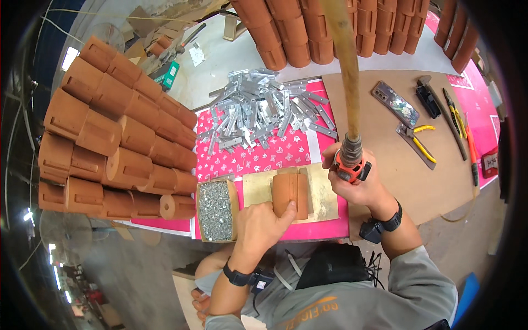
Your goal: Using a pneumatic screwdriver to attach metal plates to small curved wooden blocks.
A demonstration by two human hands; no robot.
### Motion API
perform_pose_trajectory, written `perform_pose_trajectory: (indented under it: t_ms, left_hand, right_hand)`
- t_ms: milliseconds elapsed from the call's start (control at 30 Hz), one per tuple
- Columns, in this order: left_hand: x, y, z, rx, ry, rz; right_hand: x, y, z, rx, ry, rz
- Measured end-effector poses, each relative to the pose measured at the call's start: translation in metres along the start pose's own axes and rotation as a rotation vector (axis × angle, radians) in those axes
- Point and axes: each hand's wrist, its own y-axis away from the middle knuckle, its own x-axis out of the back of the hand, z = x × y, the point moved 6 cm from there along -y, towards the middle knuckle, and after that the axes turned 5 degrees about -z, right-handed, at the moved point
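A short terracotta-coloured cylinder point(290, 192) with a groove along it lies on a pale wooden board point(324, 209) at the table's front. My left hand point(264, 225) steadies it, the thumb pressed on its near end and the other fingers bent at its left side, partly hidden. Just right of the cylinder, my right hand point(355, 179) wraps round an orange-and-black air screwdriver point(349, 168). A yellowish hose point(347, 71) runs up from its metal coupling. The tool's tip is hidden beneath my hand. Beside my left hand stands an open box of screws point(215, 212).
Loose metal strips point(258, 107) lie heaped behind the board. Stacked terracotta-coloured cylinders point(110, 137) fill the left, and more columns point(313, 33) stand at the back. On brown cardboard point(379, 181) at the right lie a phone point(396, 103), yellow-handled pliers point(421, 143) and other hand tools.
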Motion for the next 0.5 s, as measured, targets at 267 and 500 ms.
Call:
perform_pose_trajectory:
  t_ms: [267, 500]
  left_hand:
    - [0.015, -0.015, -0.016, 0.053, 0.021, 0.064]
    - [0.037, -0.081, -0.082, -0.017, -0.285, 0.384]
  right_hand:
    - [0.000, -0.001, 0.002, 0.006, 0.050, -0.056]
    - [0.003, -0.002, 0.002, 0.045, 0.019, 0.006]
